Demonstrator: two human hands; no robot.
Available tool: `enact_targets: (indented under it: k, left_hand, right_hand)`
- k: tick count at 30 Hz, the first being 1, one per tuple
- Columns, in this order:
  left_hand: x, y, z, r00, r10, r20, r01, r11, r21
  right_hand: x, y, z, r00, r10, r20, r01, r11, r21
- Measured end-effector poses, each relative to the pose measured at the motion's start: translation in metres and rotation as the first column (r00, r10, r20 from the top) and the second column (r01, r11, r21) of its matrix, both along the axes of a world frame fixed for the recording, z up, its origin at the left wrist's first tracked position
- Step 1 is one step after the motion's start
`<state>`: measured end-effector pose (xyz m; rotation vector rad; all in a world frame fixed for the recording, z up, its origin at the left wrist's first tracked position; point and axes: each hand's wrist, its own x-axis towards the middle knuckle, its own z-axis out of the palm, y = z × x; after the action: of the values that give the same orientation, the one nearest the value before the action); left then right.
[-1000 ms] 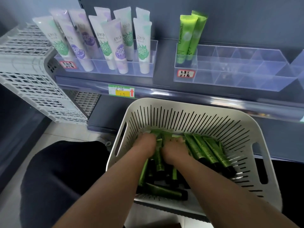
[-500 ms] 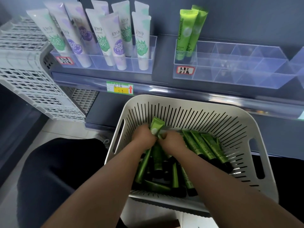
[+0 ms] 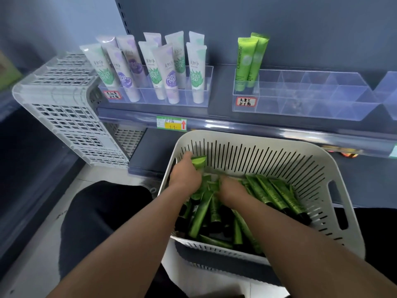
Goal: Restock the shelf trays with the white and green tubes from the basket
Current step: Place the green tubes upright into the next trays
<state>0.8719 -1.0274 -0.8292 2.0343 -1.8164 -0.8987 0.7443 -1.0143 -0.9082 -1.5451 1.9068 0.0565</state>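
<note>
We face a dark grey shelf [image 3: 221, 117] against a grey back panel, pale floor tiles below. On it, the left clear tray [image 3: 199, 100] holds upright white tubes [image 3: 196, 69]; the right clear tray [image 3: 322, 108] holds two green tubes [image 3: 245, 61] in its left end. Below, the white slotted basket [image 3: 322, 168] carries loose green tubes [image 3: 277, 194]. Our left hand [image 3: 184, 175] grips one green tube [image 3: 198, 161]; our right hand [image 3: 231, 189] is among the pile, its grip state unclear.

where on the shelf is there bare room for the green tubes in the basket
The clear divided tray is bare right of the two upright green tubes at its left end. The clear tray of white tubes is crowded. The left hand grips a green tube.
</note>
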Motion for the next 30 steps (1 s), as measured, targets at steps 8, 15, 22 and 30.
enact_targets:
  k: [8,15,22,30]
  left_hand:
    - [-0.004,-0.002,-0.002,0.998,-0.034,-0.048,0.034,0.999,0.01]
    - [-0.006,-0.005,0.006,0.995,-0.044,-0.092,0.042,0.999,-0.032]
    - [-0.026,-0.006,0.046,0.98,-0.183,-0.08,0.163,0.964,-0.208]
    - [-0.047,-0.029,0.11,0.927,-0.275,-0.257,0.155,0.901,-0.405]
  right_hand:
    - [0.0,-0.013,0.004,0.978,-0.124,0.166,0.115,0.991,0.061]
    - [-0.009,-0.011,0.041,0.932,-0.102,0.348,0.166,0.973,-0.16]
    - [-0.039,-0.003,0.099,0.947,-0.056,0.317,0.221,0.829,-0.514]
    - [-0.079,-0.005,0.189,0.973,-0.082,0.215,0.215,0.659,-0.721]
